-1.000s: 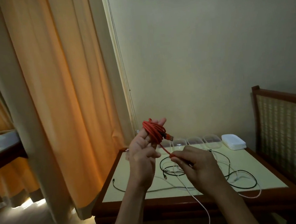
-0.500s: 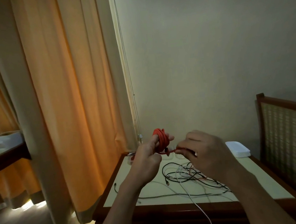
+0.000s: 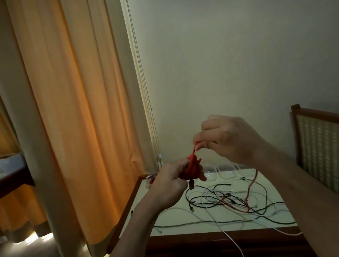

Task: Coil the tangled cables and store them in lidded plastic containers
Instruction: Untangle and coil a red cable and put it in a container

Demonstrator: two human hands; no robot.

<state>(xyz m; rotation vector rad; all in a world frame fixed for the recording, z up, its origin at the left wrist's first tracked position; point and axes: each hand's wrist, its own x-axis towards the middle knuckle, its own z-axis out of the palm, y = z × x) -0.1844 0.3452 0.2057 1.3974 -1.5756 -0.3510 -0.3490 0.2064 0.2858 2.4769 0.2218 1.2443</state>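
While hands half hide the containers, contents unclear, the left hand grips the red coil, the right hand pinching its strand.

One head-worn view looks forward and down, close over the table.

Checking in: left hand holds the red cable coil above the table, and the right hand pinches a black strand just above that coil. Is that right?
Not quite. The head view shows the right hand pinching a red strand, not a black one, just above the red cable coil that the left hand holds above the table.
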